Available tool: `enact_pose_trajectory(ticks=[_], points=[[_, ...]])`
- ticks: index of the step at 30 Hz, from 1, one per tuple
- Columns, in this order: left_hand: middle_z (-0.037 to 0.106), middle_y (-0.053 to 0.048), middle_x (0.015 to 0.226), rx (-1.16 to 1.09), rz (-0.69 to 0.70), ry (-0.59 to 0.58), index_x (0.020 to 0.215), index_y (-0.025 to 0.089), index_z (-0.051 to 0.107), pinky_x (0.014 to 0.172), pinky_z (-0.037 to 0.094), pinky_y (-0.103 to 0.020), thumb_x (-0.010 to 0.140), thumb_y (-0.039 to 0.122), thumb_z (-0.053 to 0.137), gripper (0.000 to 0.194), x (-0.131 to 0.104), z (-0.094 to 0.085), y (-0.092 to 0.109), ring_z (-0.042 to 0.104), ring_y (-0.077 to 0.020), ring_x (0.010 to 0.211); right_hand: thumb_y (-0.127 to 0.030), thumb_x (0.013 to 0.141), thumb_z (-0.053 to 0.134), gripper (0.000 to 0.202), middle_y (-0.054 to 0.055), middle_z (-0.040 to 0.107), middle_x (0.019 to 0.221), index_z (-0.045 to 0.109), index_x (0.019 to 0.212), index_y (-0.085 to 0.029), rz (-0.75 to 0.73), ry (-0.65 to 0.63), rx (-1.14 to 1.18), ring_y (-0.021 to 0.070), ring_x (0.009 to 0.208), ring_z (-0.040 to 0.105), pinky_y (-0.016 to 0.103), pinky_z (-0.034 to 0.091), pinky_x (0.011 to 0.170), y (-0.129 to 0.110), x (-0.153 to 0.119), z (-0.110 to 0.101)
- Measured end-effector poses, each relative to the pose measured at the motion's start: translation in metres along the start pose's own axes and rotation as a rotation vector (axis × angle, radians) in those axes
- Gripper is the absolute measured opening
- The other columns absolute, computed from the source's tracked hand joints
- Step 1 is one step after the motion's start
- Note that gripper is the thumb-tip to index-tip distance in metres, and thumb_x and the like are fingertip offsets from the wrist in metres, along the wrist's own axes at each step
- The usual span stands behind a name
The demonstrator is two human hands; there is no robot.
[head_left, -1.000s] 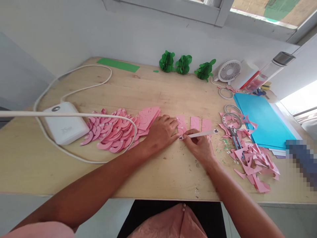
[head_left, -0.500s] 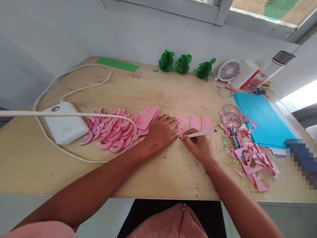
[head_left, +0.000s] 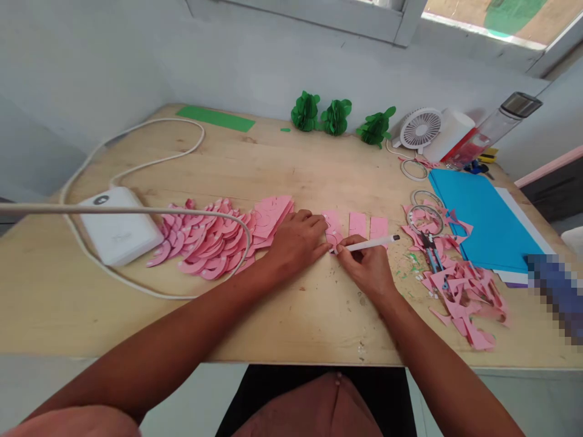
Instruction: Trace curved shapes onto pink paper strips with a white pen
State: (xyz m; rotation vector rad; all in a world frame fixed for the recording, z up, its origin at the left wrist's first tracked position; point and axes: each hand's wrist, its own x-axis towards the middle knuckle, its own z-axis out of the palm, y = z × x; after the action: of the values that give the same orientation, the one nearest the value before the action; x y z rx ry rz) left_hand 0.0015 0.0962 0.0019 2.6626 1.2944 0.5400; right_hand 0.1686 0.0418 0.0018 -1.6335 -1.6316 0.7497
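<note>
My right hand [head_left: 367,264] is closed around a white pen [head_left: 373,243], its tip on a pink paper piece [head_left: 332,224] that bears drawn curved lines. My left hand [head_left: 298,240] lies flat at that piece's left edge, fingers stretched out over the paper. Two more pink paper rectangles, a nearer one [head_left: 357,224] and a farther one [head_left: 378,226], lie to the right. Beside my left hand is a stack of pink paper [head_left: 271,215] with drawn curves. Left of it spreads a pile of cut pink curved pieces [head_left: 214,243].
A white power bank [head_left: 121,227] and its looping cable lie at left. Pink scraps [head_left: 473,303], scissors [head_left: 432,252] and tape rolls [head_left: 425,220] lie at right, near blue sheets [head_left: 487,218]. Green paper shapes [head_left: 336,117], a small fan [head_left: 419,128] and a bottle [head_left: 496,130] stand along the back.
The pen remains on the same pink piece, with only a slight shift in its angle. My left hand stays in place.
</note>
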Motion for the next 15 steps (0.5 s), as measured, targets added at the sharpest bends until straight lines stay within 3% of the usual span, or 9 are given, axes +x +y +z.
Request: enact_pose_trajectory(ticks=[15], points=[[0.068,-0.009,0.111,-0.018,0.015,-0.006,0.098,0.017,0.063,0.09,0.044,-0.044,0.082,0.029,0.061,0.019,-0.0001,0.0011,-0.0014,0.055,-0.0284,0.108,-0.031,0.078,0.056,0.017,-0.003,0.057,0.051,0.065,0.073,-0.018,0.019,0.041,-0.028,0.0096,0.044,0.049,0.021,0.03,0.044,-0.0043,0.0001,-0.0026]])
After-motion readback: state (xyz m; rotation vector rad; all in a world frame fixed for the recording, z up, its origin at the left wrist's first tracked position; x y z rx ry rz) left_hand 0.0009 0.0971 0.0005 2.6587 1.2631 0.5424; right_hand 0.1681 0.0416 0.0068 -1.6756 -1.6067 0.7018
